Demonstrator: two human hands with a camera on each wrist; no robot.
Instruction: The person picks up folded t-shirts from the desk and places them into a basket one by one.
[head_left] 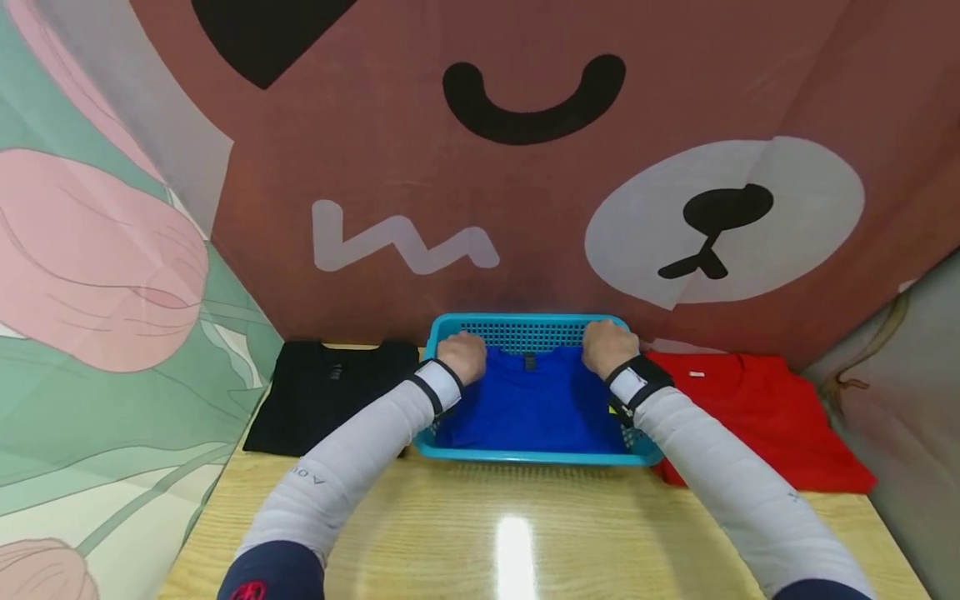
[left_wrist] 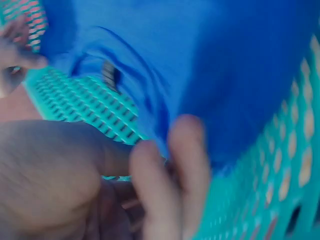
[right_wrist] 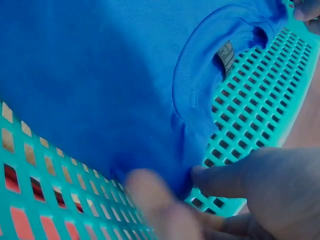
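Note:
A folded blue T-shirt (head_left: 536, 408) lies in a turquoise plastic basket (head_left: 525, 457), its collar and dark neck label toward the far side. My left hand (head_left: 462, 357) pinches the shirt's far left shoulder corner; thumb and fingers (left_wrist: 187, 150) meet at the cloth in the left wrist view. At the far right corner, my right hand (head_left: 609, 347) holds the other shoulder between thumb and a blurred finger (right_wrist: 152, 192). Both hands are inside the basket's rim, close to its side walls.
To the basket's left lies a folded black T-shirt (head_left: 330, 400); a folded red T-shirt (head_left: 757, 417) is on its right, partly behind my right forearm. All stand on a light wooden table (head_left: 465, 525). A printed brown cloth backdrop (head_left: 525, 208) rises right behind the basket.

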